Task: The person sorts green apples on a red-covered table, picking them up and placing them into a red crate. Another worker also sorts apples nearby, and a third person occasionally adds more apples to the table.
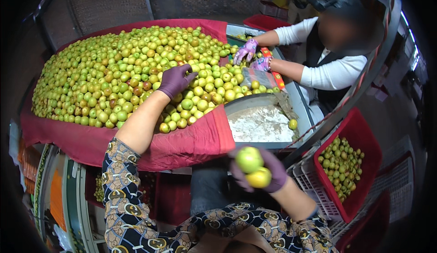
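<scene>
A large heap of yellow-green jujubes (104, 66), some with reddish-brown patches, covers the red cloth (182, 150) on the table. Over the right part of the heap reaches my left hand (175, 81), in a purple glove. Its thumb and forefinger are bent and apart, with no fruit visible between them; the other fingers are partly hidden. Nearer my body, past the cloth's front edge, my right hand (276, 173), also gloved in purple, holds two jujubes (249, 160), one beside the other. That hand is slightly blurred.
Across the table a co-worker's patterned-glove hands (246, 52) work at the heap's right end. A pale worn tray surface (261, 123) with a lone jujube (292, 124) lies to the right. Lower right stands a red crate (364, 175) of jujubes, near a curved metal bar (339, 112).
</scene>
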Motion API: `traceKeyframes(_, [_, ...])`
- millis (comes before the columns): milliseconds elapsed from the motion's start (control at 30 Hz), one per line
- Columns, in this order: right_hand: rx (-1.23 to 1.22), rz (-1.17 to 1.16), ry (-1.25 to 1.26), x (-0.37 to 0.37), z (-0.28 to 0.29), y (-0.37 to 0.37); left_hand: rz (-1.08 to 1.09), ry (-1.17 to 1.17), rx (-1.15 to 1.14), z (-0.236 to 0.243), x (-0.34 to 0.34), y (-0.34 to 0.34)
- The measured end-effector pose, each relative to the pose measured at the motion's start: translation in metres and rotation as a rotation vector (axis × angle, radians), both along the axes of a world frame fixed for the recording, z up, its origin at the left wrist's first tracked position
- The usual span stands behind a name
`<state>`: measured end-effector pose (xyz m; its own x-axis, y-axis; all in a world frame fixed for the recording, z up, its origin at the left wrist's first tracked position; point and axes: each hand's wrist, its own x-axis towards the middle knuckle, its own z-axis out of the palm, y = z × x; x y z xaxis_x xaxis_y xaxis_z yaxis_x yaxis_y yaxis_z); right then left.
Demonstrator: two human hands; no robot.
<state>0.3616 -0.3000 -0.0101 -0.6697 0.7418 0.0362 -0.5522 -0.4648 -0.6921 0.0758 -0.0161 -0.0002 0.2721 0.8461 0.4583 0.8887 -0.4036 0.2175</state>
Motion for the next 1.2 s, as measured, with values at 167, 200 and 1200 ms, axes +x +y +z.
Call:
traceKeyframes(167, [-0.13,-0.709,0.433,0.118,-0.019,-0.065,-0.015,-0.106,-0.154,0.001,0.012,-0.004])
traceKeyframes(200, [-0.143,-0.936,0.422,0.14,-0.02,-0.079,-0.047,-0.154,-0.169,-0.001,0.013,-0.001])
traceKeyframes(1200, [1.362,-0.986,-1.022,-0.06,-0.012,0.076,-0.892,-0.047,-1.393,0.031,0.047,-0.068])
